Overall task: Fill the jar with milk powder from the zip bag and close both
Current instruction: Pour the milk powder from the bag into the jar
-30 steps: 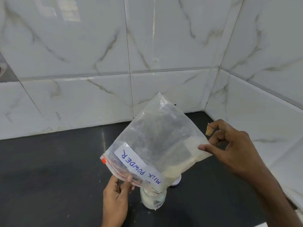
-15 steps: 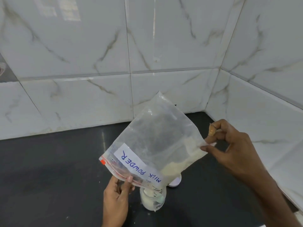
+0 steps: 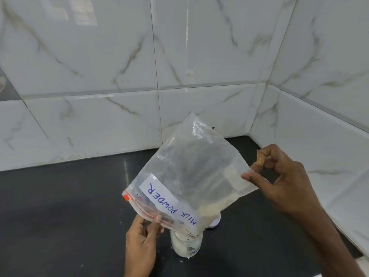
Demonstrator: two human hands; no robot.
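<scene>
Zip bag (image 3: 189, 172) upended over jar (image 3: 186, 245), left hand (image 3: 142, 239) and right hand (image 3: 279, 182) each in pinching grip on its edges.

Left hand (image 3: 142, 239): rises from the 6 o'clock edge, palm toward the camera, thumb and fingers pinched on the zip bag (image 3: 191, 172) at its zipper edge.
Right hand (image 3: 283, 182): reaches in from 4 o'clock, forearm running down to the lower right corner, thumb and forefinger pinching the bag's raised bottom corner, other fingers curled.
Right fingertip: bandaged.
</scene>
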